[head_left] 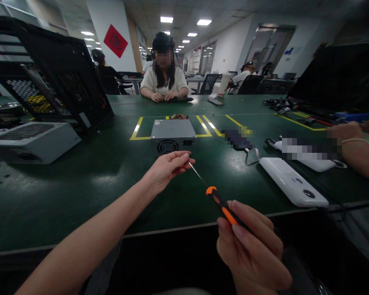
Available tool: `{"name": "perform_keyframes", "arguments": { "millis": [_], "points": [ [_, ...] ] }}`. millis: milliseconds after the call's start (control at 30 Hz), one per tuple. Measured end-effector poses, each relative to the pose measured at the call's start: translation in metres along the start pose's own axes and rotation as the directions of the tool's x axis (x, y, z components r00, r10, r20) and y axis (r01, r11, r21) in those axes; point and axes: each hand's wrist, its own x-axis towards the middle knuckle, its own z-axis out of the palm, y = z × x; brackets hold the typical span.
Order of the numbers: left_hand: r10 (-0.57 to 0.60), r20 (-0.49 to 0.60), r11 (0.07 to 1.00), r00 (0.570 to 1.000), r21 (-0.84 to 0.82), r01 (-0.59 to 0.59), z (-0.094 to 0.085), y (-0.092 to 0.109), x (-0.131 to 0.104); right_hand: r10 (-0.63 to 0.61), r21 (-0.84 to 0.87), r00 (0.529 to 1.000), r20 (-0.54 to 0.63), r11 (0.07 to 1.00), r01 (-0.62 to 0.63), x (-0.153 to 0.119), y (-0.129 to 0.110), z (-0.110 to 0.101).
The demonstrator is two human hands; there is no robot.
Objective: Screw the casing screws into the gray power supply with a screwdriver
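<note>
My right hand [252, 246] grips the black and orange handle of a screwdriver [217, 196], its thin shaft slanting up and to the left. At the shaft's tip is my left hand [169, 168], its thumb and fingers pinched together; whatever small thing they may hold is too small to make out. Just beyond my left hand a grey power supply [174, 130] stands on the green table [110, 221], its fan grille and socket facing me and coloured cables behind it.
An open black computer case [49, 78] and a second power supply [33, 139] stand at left. White power banks [292, 180] and a blurred phone [237, 139] lie at right, near another person's hand [346, 133]. Opposite sits a person [164, 78]. Cables [283, 106] lie at the back right.
</note>
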Motion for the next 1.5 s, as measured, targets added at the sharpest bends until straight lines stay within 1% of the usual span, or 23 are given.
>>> {"name": "perform_keyframes", "arguments": {
  "millis": [167,233,300,367,467,567,633,700,733,767,800,867,900,933,967,1100,1200,1267,1400,1500],
  "points": [
    [-0.003,-0.016,1.000,1.000,0.002,0.003,0.000,0.000,0.000,-0.021,0.013,1.000,0.024,1.000,0.021,-0.002,-0.001,0.002],
    [0.002,-0.027,1.000,1.000,0.003,-0.002,0.000,-0.001,0.000,-0.030,0.001,0.997,0.070,1.000,0.030,-0.003,-0.002,0.003],
    [0.016,-0.043,1.000,0.999,-0.003,-0.017,-0.001,-0.001,0.001,-0.022,-0.003,0.990,0.140,1.000,0.022,-0.004,-0.005,0.003],
    [0.041,-0.062,0.999,0.997,-0.015,-0.042,-0.002,-0.001,0.002,0.016,-0.006,0.978,0.207,1.000,-0.015,-0.006,-0.008,0.004],
    [0.085,-0.092,0.996,0.992,-0.034,-0.088,-0.005,-0.002,0.005,0.098,-0.023,0.956,0.276,0.995,-0.096,-0.008,-0.013,0.006],
    [0.119,-0.107,0.991,0.987,-0.050,-0.125,-0.007,-0.001,0.007,0.162,-0.024,0.924,0.347,0.986,-0.163,-0.010,-0.015,0.006],
    [0.135,-0.098,0.988,0.986,-0.059,-0.141,-0.008,0.000,0.008,0.229,-0.013,0.896,0.380,0.970,-0.242,-0.011,-0.016,0.006],
    [0.150,-0.071,0.986,0.986,-0.063,-0.154,-0.009,0.000,0.007,0.334,0.004,0.849,0.410,0.930,-0.368,-0.013,-0.017,0.007],
    [0.159,-0.053,0.985,0.986,-0.064,-0.162,-0.009,0.000,0.007,0.398,0.020,0.814,0.424,0.894,-0.448,-0.014,-0.017,0.008],
    [0.167,-0.034,0.983,0.985,-0.065,-0.169,-0.009,0.000,0.007,0.468,0.045,0.766,0.440,0.841,-0.539,-0.015,-0.018,0.009],
    [0.173,-0.014,0.983,0.985,-0.065,-0.173,-0.008,0.000,0.006,0.541,0.079,0.705,0.459,0.765,-0.639,-0.016,-0.019,0.010],
    [0.173,0.027,0.983,0.985,-0.063,-0.171,-0.008,0.000,0.004,0.663,0.165,0.559,0.497,0.560,-0.812,-0.017,-0.022,0.012],
    [0.167,0.047,0.984,0.985,-0.061,-0.165,-0.007,0.000,0.003,0.705,0.207,0.491,0.512,0.453,-0.867,-0.017,-0.024,0.013],
    [0.160,0.066,0.986,0.985,-0.059,-0.157,-0.007,0.000,0.002,0.733,0.243,0.435,0.524,0.361,-0.900,-0.017,-0.025,0.014],
    [0.152,0.082,0.987,0.985,-0.057,-0.148,-0.006,0.000,0.001,0.753,0.275,0.394,0.526,0.288,-0.917,-0.016,-0.026,0.014],
    [0.111,0.142,0.993,0.984,-0.063,-0.103,-0.002,0.003,-0.002,0.797,0.381,0.294,0.528,0.087,-0.920,-0.011,-0.024,0.016],
    [0.076,0.174,0.995,0.982,-0.081,-0.063,-0.001,0.005,-0.004,0.817,0.427,0.226,0.530,-0.027,-0.904,-0.008,-0.023,0.016],
    [0.075,0.179,0.995,0.981,-0.081,-0.061,0.000,0.005,-0.004,0.827,0.440,0.194,0.528,-0.071,-0.895,-0.006,-0.023,0.016],
    [0.117,0.167,0.992,0.979,-0.062,-0.108,-0.001,0.004,-0.004,0.826,0.444,0.165,0.539,-0.112,-0.889,-0.002,-0.025,0.015],
    [0.114,0.161,0.993,0.980,-0.053,-0.107,-0.002,0.004,-0.005,0.827,0.416,0.129,0.548,-0.135,-0.899,-0.001,-0.024,0.017]
  ]
}}
